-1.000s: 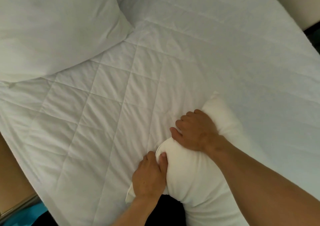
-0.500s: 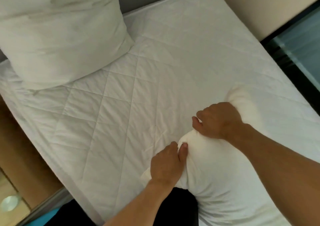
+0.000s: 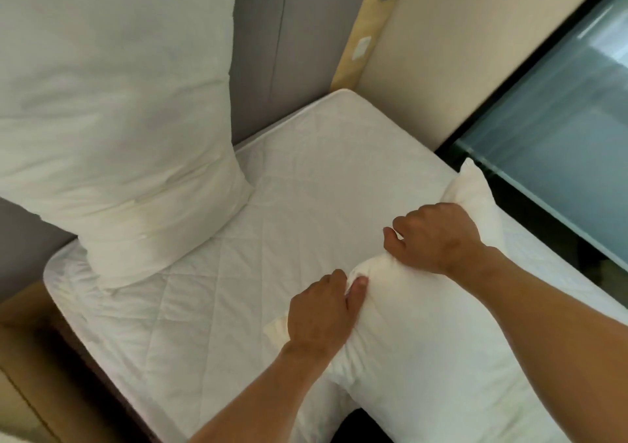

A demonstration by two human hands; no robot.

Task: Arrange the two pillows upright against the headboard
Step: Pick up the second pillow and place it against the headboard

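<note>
One white pillow (image 3: 115, 130) stands upright at the left, leaning on the grey headboard (image 3: 292, 45). A second white pillow (image 3: 424, 357) lies near me on the quilted white mattress (image 3: 306, 204). My left hand (image 3: 319, 317) pinches its near top edge, thumb pressed into the fabric. My right hand (image 3: 438, 238) is clenched on the same edge further right, bunching the cloth between the two hands. The pillow's far corner sticks up behind my right hand.
A beige wall (image 3: 458, 52) with a wooden strip (image 3: 363, 35) runs along the bed's right side. A dark-framed glass pane (image 3: 560, 143) lies at the right. Wooden furniture (image 3: 30, 374) borders the mattress at the lower left.
Both hands have carried the near pillow forward and to the right across the mattress toward the headboard. My view has tilted up, bringing the headboard and wall into sight.
</note>
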